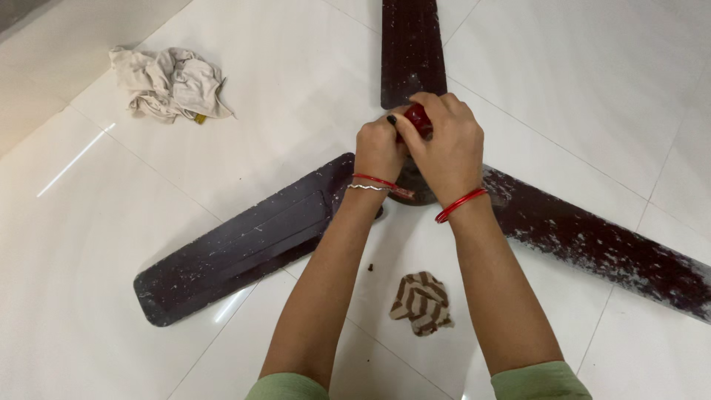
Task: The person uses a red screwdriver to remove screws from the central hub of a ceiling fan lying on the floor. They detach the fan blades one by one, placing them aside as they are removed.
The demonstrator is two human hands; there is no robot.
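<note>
A person's two bare hands meet over the hub of a dark ceiling fan that lies flat on a white tiled floor. The right hand closes its grip around a small red object, which shows only as a glossy red patch between the fingers; what it is cannot be told. The left hand is curled into a tight fist just beside the right, touching it, with a dark-painted nail on top; whether its grip also holds the red object is hidden by the fingers. The red object sits directly above the hub, at the point where the three blades meet.

One blade runs straight away from the person, one stretches toward the lower left and one toward the lower right. All three are dusty and flecked with pale specks.

Red bangles circle the right wrist; a red bangle and a thin silver one circle the left. Green sleeves show at the bottom edge.

A small folded cloth with brown and cream stripes lies on the floor between the forearms, near the person. A crumpled pale rag lies well apart at the upper left. A tiny dark speck rests on the tile beside the left forearm.
</note>
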